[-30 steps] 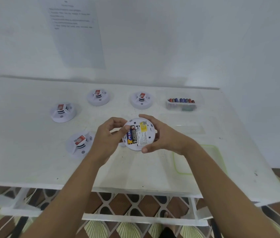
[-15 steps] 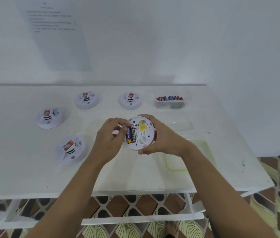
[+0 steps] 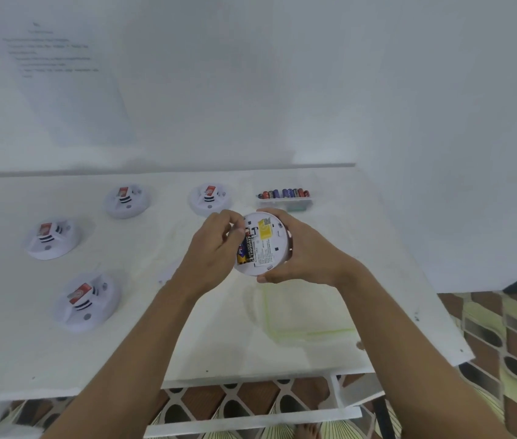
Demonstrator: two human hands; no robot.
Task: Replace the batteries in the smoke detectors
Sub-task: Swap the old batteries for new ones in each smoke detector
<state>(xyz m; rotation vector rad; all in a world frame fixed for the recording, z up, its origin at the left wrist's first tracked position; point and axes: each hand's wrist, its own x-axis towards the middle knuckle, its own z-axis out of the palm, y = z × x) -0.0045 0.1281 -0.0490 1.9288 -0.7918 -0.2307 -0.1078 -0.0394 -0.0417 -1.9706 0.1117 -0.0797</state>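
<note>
While the right hand (image 3: 309, 256) grips a round white smoke detector (image 3: 268, 245) above the table (image 3: 29, 359), the unit's back side faces the camera w/ a yellow sticker & small print showing. The thumb sits at the near edge; the fingers wrap the far & right rim. The left hand (image 3: 209, 253) has its fingers curled, tips bunched at the far end of the battery (image 3: 246, 250) lying in the open slot on the detector's left side. It looks like a pinch on that end, though the tips hide the exact contact. The battery is black w/ gold & blue toward the near end.

4 more units sit on the table, each w/ a red-and-white tag on top: back-left detector (image 3: 127, 201), back-middle detector (image 3: 210, 199), mid-left detector (image 3: 51, 238), near-left detector (image 3: 86, 302). The back-middle one is just beyond the left hand; the rest are well apart from it.

At back right a clear box (image 3: 285, 205) holds a row of spare batteries (image 3: 284, 193), just beyond the held unit. A flat clear tray (image 3: 314, 333) w/ a greenish rim lies on the near right of the table. There is a printed sheet (image 3: 60, 74) on the wall, text too blurred to read.
</note>
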